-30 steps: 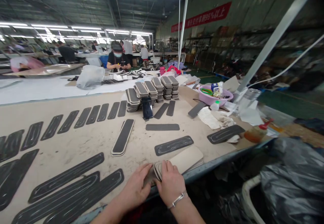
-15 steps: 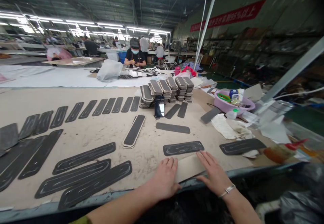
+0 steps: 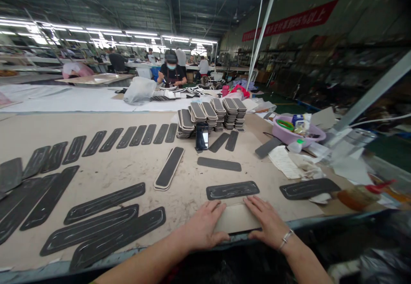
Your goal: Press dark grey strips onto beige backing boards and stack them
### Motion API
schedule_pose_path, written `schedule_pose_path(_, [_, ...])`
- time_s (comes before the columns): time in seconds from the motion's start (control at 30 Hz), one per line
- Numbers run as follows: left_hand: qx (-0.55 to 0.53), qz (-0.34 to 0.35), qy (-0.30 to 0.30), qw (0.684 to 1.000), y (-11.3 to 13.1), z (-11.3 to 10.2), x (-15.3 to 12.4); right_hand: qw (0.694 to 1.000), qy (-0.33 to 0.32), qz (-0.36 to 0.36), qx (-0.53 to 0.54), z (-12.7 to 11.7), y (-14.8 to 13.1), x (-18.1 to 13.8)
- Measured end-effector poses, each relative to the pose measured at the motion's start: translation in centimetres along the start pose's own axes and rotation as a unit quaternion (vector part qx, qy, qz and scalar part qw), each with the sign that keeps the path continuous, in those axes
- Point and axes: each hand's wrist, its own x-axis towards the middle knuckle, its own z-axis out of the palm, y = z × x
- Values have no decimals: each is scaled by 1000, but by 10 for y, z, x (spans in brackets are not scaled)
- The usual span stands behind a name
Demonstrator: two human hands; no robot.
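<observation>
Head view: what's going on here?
The person's left hand and right hand are at opposite ends of a beige piece by the table's near edge. Just beyond it lies a dark strip with shiny lines on it. More such strips lie to the left. Farther back, a phone stands before stacks of pale-edged pieces.

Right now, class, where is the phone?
In the head view, the phone is near the picture's middle, directly in front of the stacked pads, with two loose dark strips just to its right.
</observation>
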Motion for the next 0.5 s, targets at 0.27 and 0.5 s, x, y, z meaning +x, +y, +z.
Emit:
schedule_pose_path(0.27, [218, 68, -40, 973, -56, -33, 33, 967, 241, 21, 82, 17, -29, -63])
schedule_pose_path(0.5, [255, 187, -107, 943, -70, -32, 53, 937, 322, 59, 123, 51, -59, -114])
